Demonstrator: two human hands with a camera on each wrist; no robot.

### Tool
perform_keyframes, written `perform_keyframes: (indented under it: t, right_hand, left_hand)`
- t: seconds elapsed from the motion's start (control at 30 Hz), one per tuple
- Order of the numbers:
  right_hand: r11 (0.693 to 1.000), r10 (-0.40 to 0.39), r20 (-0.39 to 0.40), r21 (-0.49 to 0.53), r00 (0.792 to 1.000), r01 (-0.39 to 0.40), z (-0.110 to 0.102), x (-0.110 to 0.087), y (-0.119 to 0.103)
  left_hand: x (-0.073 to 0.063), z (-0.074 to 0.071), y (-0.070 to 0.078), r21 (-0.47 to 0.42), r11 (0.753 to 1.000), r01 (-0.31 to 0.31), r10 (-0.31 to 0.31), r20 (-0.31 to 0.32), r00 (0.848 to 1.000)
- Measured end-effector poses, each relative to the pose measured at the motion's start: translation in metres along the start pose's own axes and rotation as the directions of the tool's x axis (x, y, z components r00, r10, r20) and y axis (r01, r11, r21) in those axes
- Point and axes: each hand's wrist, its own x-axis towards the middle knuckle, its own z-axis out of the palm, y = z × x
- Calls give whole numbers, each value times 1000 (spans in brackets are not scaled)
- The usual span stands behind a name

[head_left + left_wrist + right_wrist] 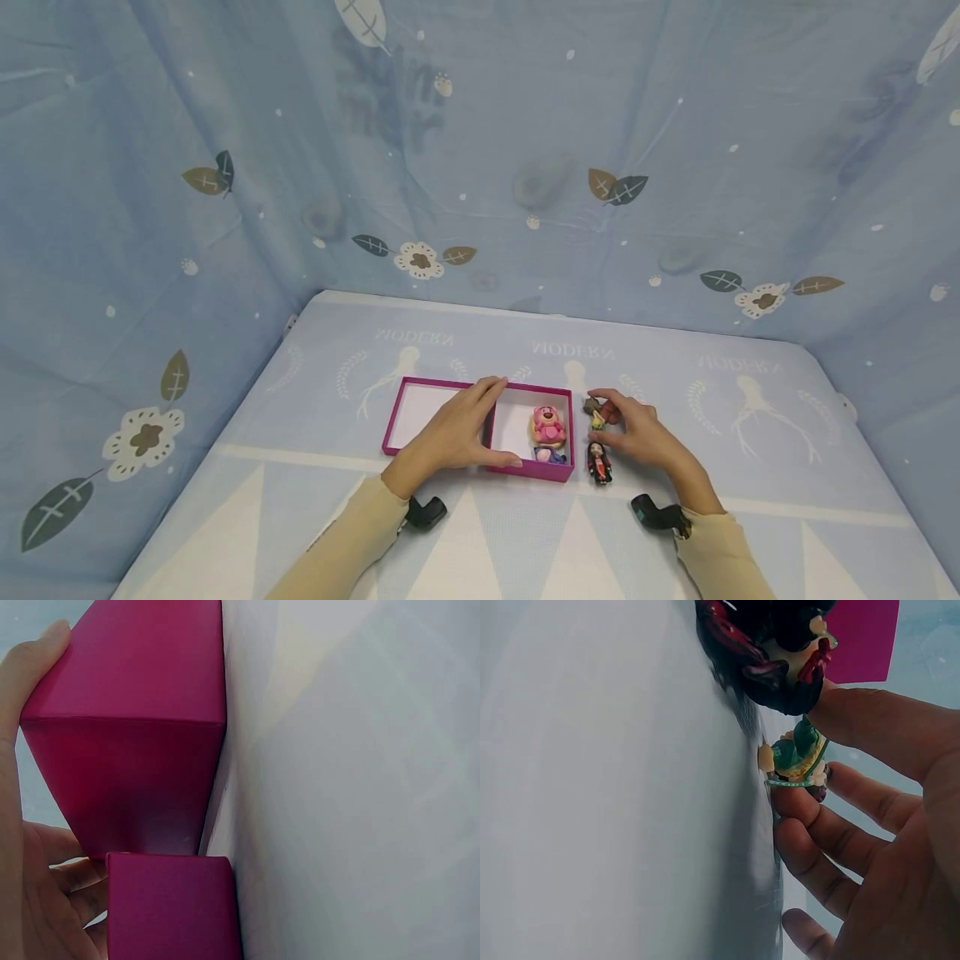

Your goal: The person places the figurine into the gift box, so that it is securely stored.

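My left hand (453,429) grips a magenta box (531,472) across its width, thumb at the near wall and fingers at the far wall. Inside the box lie a pink bear figurine (549,428) and a blue-purple figurine (550,455). My right hand (637,429) reaches around a green-and-yellow figurine (799,754), with thumb and fingers spread on either side of it. Just nearer stands or lies a black-haired figurine in red and black (599,463); in the right wrist view its dark form overlaps my thumb tip.
Left of the box is a shallow magenta lid (387,433), white inside, partly covered by my left hand. A grey-green figurine (591,406) and a reddish-brown piece (611,412) sit by my right fingers. A patterned blue curtain (480,150) hangs behind the table (300,517).
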Motion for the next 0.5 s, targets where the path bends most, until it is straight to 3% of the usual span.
perform_keyframes:
  t: [0.5]
  right_hand:
    - [1000, 7, 20, 11, 1000, -8, 1, 0, -1]
  left_hand:
    - [0, 0, 0, -2, 1000, 4, -4, 4, 1000]
